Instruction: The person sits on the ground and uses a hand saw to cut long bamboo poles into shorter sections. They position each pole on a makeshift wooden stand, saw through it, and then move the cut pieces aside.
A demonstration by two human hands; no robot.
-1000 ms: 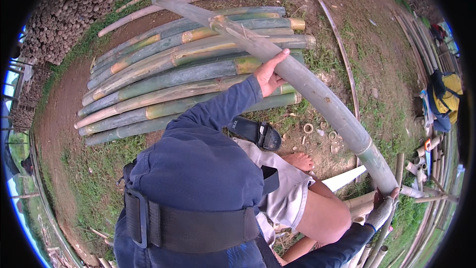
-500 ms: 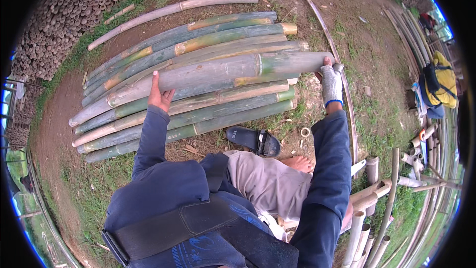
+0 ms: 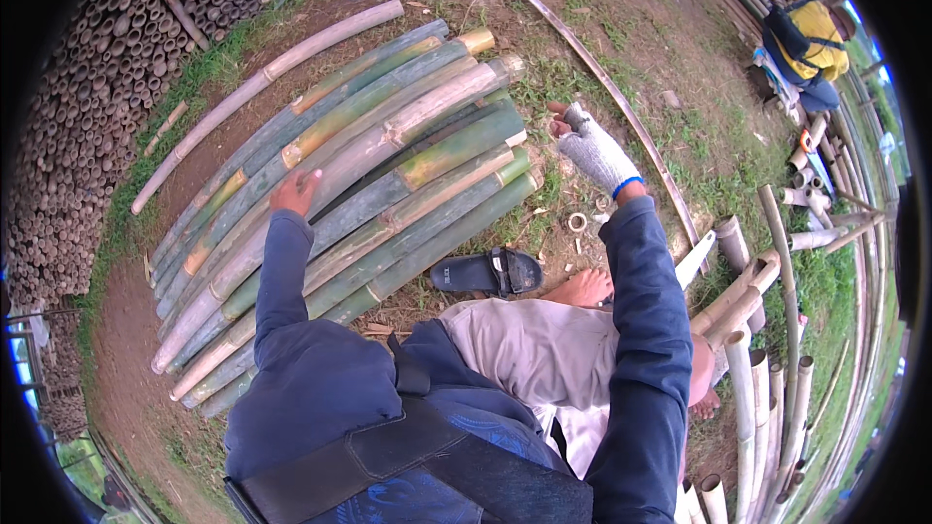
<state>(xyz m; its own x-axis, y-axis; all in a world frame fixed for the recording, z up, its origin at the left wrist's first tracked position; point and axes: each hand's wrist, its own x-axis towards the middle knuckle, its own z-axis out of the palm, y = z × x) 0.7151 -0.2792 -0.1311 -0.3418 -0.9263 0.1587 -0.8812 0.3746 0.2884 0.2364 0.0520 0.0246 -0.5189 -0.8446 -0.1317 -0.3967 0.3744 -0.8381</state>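
**Settling the pole into the stack**

The left hand (image 3: 294, 191) lies open on the bamboo stack (image 3: 340, 184), palm down, fingers spread on a grey-green pole (image 3: 388, 150) in the middle of the pile. It grips nothing. The gloved right hand (image 3: 594, 146) is open too, in the air just past the cut pole ends (image 3: 510, 150), holding nothing and apart from them.

The poles lie side by side on bare dirt, running away from the left palm toward the upper right, their ends roughly level beside the right hand.

To do this well, judging from the pose:

- Keep the left palm flat and press down, so the round pole beds into the groove between its neighbours and does not roll.
- Bring the right palm square to the cut end and nudge it flush with the others.
- Keep the bare foot (image 3: 582, 286) and sandal (image 3: 485, 272), just below the right wrist, away from the lowest pole.
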